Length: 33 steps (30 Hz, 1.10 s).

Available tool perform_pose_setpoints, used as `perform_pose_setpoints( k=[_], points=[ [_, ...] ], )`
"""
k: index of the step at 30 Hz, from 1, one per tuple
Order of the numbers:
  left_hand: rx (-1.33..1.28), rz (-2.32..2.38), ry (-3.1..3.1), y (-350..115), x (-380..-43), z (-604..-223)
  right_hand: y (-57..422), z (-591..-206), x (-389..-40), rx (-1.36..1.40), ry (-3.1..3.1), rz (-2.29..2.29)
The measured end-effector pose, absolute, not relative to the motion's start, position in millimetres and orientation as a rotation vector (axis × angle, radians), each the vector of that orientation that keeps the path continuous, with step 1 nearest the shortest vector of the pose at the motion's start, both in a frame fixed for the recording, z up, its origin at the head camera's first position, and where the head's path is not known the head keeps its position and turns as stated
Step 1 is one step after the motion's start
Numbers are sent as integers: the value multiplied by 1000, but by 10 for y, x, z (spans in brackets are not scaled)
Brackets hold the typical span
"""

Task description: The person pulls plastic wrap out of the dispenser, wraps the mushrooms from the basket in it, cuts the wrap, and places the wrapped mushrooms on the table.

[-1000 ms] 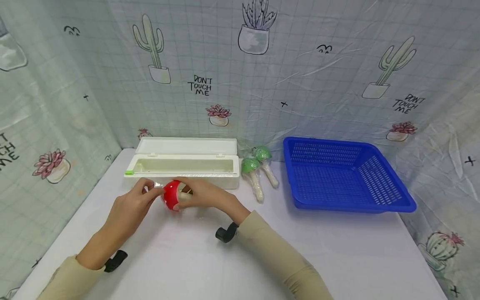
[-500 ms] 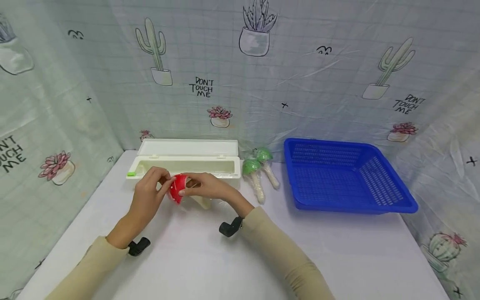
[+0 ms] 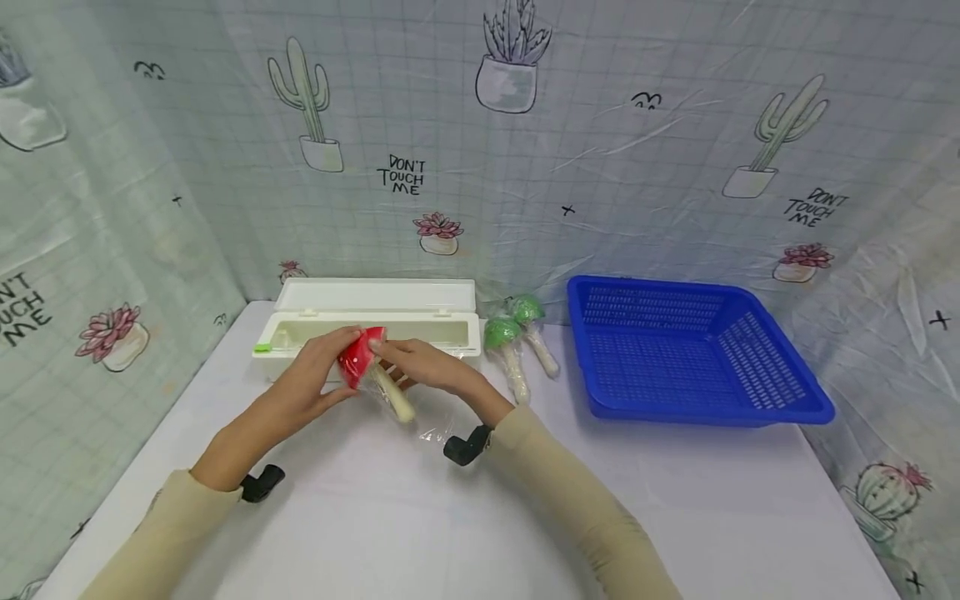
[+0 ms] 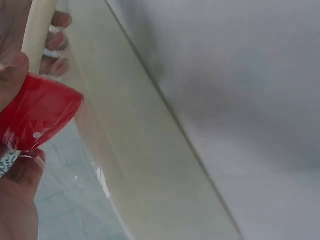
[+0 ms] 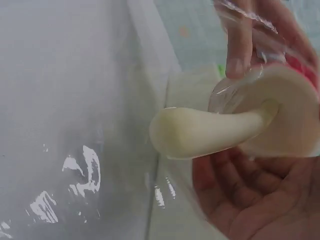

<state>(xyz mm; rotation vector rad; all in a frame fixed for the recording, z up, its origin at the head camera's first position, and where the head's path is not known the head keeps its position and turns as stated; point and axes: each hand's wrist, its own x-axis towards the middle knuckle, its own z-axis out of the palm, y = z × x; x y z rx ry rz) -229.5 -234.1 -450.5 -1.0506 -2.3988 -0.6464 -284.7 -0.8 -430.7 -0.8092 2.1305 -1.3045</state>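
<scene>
Both hands hold a toy mushroom [image 3: 357,357] with a red, white-dotted cap and a cream stem [image 5: 205,131], in front of a long white box. My left hand [image 3: 311,371] grips the cap from the left, thumb below and fingers above. My right hand [image 3: 423,364] has its thumb on the cap's edge and its fingers behind the stem, as the left wrist view also shows. Clear plastic film [image 5: 87,172] lies around the mushroom and trails off beyond the stem's end. The stem points down toward the right in the head view.
The long white box [image 3: 457,360] stands behind the hands, lid raised, with a green tab at its left end. Two green-capped mushrooms [image 3: 501,333] in clear wrap lie right of it. A blue basket [image 3: 708,414] stands further right. Patterned curtain [image 3: 562,158] surrounds the white table.
The mushroom has risen slightly and turned, its stem swinging toward the front right. My left hand has gone from pinching at the cap to spreading around it; my right thumb has moved onto the cap's upper edge.
</scene>
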Motion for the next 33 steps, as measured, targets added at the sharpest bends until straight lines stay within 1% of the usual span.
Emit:
perform_pose_setpoints(
  k=[6, 9, 11, 13, 15, 18, 20, 23, 26, 30, 33],
  points=[
    [-973, -519, -2441, -2299, -2298, -4441, 172, -4241, -2478, -832, 2553, -1058],
    [-961, -513, -2415, -2303, -2302, -4412, 277, -4231, -2283, -892, 2719, -868],
    [-948, -510, -2397, -2319, -2307, -4400, 323, -4227, -2218, -945, 2844, -753],
    [-944, -520, -2389, -2340, -2312, -4391, 350, -4220, -2218, -968, 2999, -674],
    [-944, -544, -2394, -2361, -2316, -4387, 341, -4222, -2268, -923, 3143, -660],
    [-936, -571, -2417, -2383, -2323, -4389, 270, -4218, -2373, -834, 3255, -731],
    [-918, -593, -2424, -2388, -2331, -4386, 191, -4219, -2444, -831, 3249, -820],
    [-851, -651, -2446, -2383, -2356, -4385, 71, -4236, -2545, -933, 3163, -965],
    [-732, -790, -2497, -2372, -2386, -4389, 5, -4281, -2599, -1051, 2966, -1081],
    [-536, -1019, -2555, -2375, -2424, -4382, -8, -4334, -2607, -1122, 2833, -1040],
    [-474, -1107, -2598, -2390, -2457, -4361, 9, -4310, -2642, -1185, 2919, -933]
  ],
)
